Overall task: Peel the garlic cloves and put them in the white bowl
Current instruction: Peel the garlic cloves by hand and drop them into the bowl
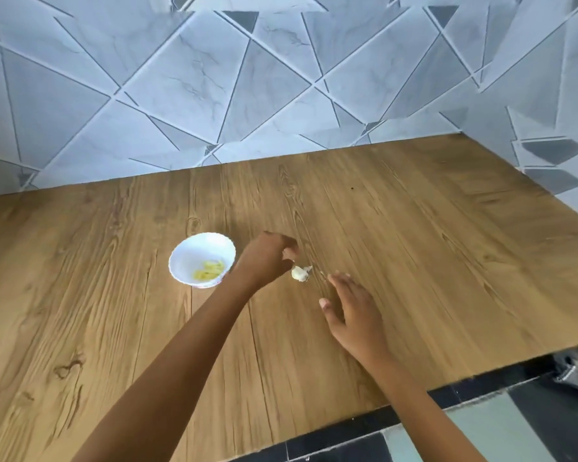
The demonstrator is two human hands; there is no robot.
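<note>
A white bowl (181, 261) stands on the wooden counter and holds a few peeled yellowish cloves (209, 270). To its right a small unpeeled piece of garlic (299, 273) with white papery skin lies at the counter surface. My left hand (267, 258) hovers between bowl and garlic, fingers curled downward with the tips right at the garlic's top. Whether they pinch its skin is not visible. My right hand (351, 308) is flat just right of the garlic, fingers straight and pointing toward it, holding nothing.
The wooden counter (414, 245) meets a tiled wall at the back and right. Its front edge runs diagonally at lower right, with dark floor tiles and a metallic object (577, 371) below it.
</note>
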